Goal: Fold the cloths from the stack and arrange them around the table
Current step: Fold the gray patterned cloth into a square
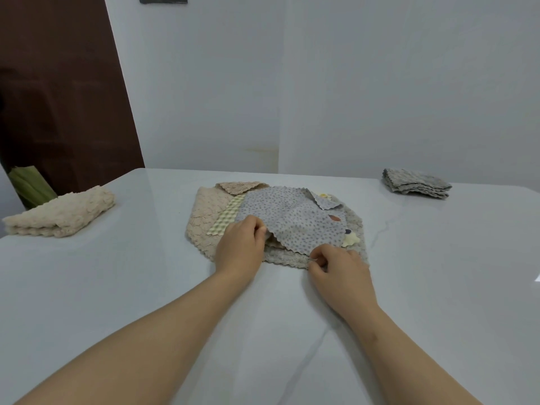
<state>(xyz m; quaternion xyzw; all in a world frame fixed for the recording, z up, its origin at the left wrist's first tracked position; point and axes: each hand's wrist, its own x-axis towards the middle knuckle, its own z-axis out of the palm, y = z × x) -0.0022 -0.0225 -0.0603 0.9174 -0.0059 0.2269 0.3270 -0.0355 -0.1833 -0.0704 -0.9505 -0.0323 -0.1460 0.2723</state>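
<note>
The stack (pixel 355 226) of cloths lay at the middle of the pale, glossy counter (pixel 146 273), its layers fanned out of line. We took all of them for light, limp things that would sag from any single point, so the sensible hold was at two neighbouring corners or along one edge. On top was a thin dotted cloth (pixel 295 220), grey-lilac with a pinked zigzag edge. It looked smooth and flat-woven, likely to slide easily over the nubbly layers beneath. Under it we saw a thick beige cloth (pixel 201 217) with a bubbly, scale-like pile, a green-and-cream checked strip (pixel 226 219) and a fuzzy grey cloth (pixel 287 258). These plush ones would grip one another and hold a crease poorly. The left hand (pixel 242 247) had a narrow grip, thumb and curled fingers pinching the dotted cloth at its near left edge and lifting it slightly. The right hand (pixel 339 270) was curled just as tightly at the stack's near corner, seemingly pinching the same cloth's edge, though we could not be sure which layer it held. A folded beige cloth (pixel 62 213) sat near the counter's left edge. A folded grey cloth (pixel 416 184), showing several wavy layers, sat at the far right, well apart from the stack.
</note>
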